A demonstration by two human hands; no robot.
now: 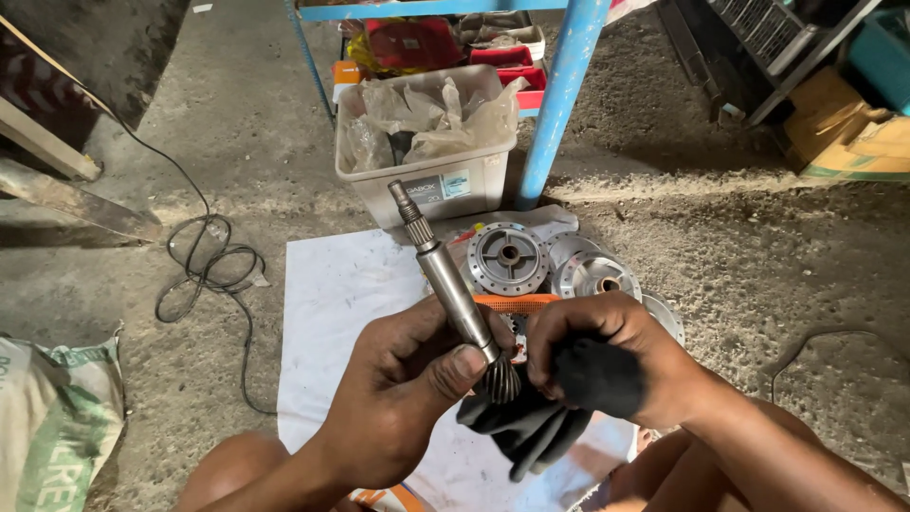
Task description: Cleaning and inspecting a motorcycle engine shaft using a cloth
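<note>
Gleaming steel gear shaft (453, 281), splined tip.

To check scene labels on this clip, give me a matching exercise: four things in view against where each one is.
Things:
1. gear shaft
2. black cloth
3. plastic bin
4. black cable

Places:
A. coiled on the concrete floor, left of the white sheet
B. gripped in the right hand, hanging below it
C. under the blue rack, stuffed with clear plastic bags
D. held in the left hand, pointing up and away

Pairs: 1-D, 2-B, 3-C, 4-A
</note>
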